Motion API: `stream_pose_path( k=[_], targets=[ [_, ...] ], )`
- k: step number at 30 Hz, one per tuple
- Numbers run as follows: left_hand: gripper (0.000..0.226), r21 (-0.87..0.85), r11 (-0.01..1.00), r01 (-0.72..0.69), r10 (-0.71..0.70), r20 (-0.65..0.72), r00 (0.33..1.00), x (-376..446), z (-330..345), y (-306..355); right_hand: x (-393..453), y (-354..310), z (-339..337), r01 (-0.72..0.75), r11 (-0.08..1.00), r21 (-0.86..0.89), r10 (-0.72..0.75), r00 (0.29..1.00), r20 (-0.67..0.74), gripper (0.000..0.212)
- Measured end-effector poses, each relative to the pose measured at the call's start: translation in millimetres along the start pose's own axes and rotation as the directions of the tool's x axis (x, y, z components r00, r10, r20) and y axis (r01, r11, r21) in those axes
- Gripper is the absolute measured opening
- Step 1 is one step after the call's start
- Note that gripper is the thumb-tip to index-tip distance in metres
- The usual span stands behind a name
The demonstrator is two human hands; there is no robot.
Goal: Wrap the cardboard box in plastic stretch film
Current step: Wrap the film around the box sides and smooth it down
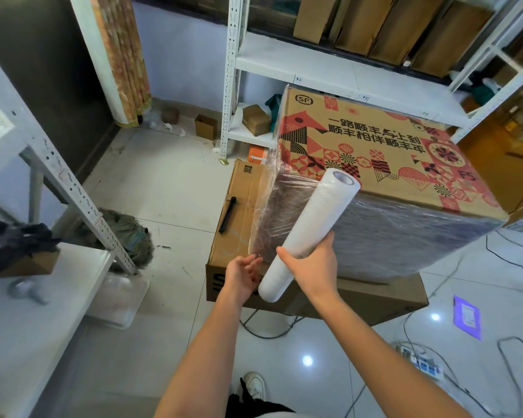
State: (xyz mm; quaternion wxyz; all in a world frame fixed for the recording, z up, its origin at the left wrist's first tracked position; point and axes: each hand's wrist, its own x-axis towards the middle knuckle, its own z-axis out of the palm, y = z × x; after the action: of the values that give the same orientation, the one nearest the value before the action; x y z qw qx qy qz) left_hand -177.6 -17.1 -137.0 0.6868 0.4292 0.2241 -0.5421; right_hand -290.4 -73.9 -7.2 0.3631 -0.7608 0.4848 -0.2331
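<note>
The right hand [313, 265] is wrapped round the lower part of the roll [308, 235], fingers behind and thumb in front, holding it tilted with its open top end leaning over the near edge of the box [375, 164]. The roll is one smooth white cylinder with a hollow core showing at the top. The left hand [242, 273] is half open, fingers loosely curled, fingertips touching the loose edge of the film [266, 206] just beside the roll's lower end.

The film is clear, thin and wrinkled, stretched from the roll to the box's near left corner. It already covers the box's near side in glossy, creased layers, making that face look dark.

The box is large, brown corrugated cardboard, its top printed with red and black geometric patterns and characters. It sits on a flatter plain cardboard carton [239, 206], on which a slim black tool [227, 215] lies.

Both stand on a glossy pale tiled floor [169, 188] strewn with thin black cables [453, 300]. White perforated metal shelves [329, 67] behind hold upright flattened cartons; two small brown boxes [206, 126] sit low at the back.
</note>
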Motion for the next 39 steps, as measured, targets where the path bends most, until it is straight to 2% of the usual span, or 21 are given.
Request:
stream_pose_path(
  k=[5, 10, 13, 16, 22, 28, 31, 33, 36, 39],
  targets=[
    [0.007, 0.047, 0.994, -0.094, 0.091, 0.059, 0.994, -2.4, -12.4, -3.2, 0.8, 1.4, -0.1, 0.014, 1.000, 0.013, -0.014, 1.000, 0.007, 0.076],
    [0.007, 0.046, 0.989, -0.144, 0.143, 0.018, 0.990, -0.3, -22.1, -0.9, 2.1, 4.0, 2.3, 0.015, 0.999, 0.029, -0.015, 1.000, 0.002, 0.075],
    [0.015, 0.079, 0.984, -0.162, 0.162, 0.016, 0.987, 0.0, -22.0, 3.5, 2.8, 4.2, 3.3, 0.018, 1.000, 0.025, -0.017, 1.000, -0.005, 0.077],
    [0.016, 0.078, 0.983, -0.167, 0.169, -0.014, 0.986, 1.2, -21.5, 8.1, 3.1, 3.8, 3.2, 0.019, 1.000, 0.025, -0.018, 1.000, -0.011, 0.077],
    [0.018, 0.190, 0.970, -0.155, 0.177, -0.105, 0.979, 6.0, -10.6, 16.5, 2.2, 3.7, 3.7, 0.015, 1.000, 0.026, -0.015, 1.000, -0.006, 0.076],
    [0.013, 0.332, 0.925, -0.188, 0.267, -0.211, 0.940, 11.6, 11.1, 22.4, 3.3, 4.3, 6.7, 0.015, 0.999, 0.033, -0.014, 1.000, -0.019, 0.076],
    [0.015, 0.356, 0.912, -0.204, 0.289, -0.203, 0.936, 15.3, 14.3, 23.0, 5.5, 3.3, 7.5, 0.019, 1.000, 0.025, -0.019, 0.999, -0.028, 0.077],
    [0.007, 0.405, 0.892, -0.200, 0.290, -0.175, 0.941, 17.6, 13.9, 23.2, 6.4, 3.1, 7.7, 0.017, 1.000, 0.023, -0.017, 0.999, -0.030, 0.077],
    [0.015, 0.487, 0.854, -0.181, 0.272, -0.121, 0.955, 19.6, 10.0, 22.2, 7.2, 3.6, 7.6, 0.011, 0.999, 0.032, -0.010, 1.000, -0.027, 0.077],
    [0.012, 0.475, 0.860, -0.185, 0.240, -0.058, 0.969, 17.3, 4.6, 21.6, 6.5, 4.3, 7.9, 0.010, 0.999, 0.049, -0.009, 1.000, -0.027, 0.076]
  ],
)
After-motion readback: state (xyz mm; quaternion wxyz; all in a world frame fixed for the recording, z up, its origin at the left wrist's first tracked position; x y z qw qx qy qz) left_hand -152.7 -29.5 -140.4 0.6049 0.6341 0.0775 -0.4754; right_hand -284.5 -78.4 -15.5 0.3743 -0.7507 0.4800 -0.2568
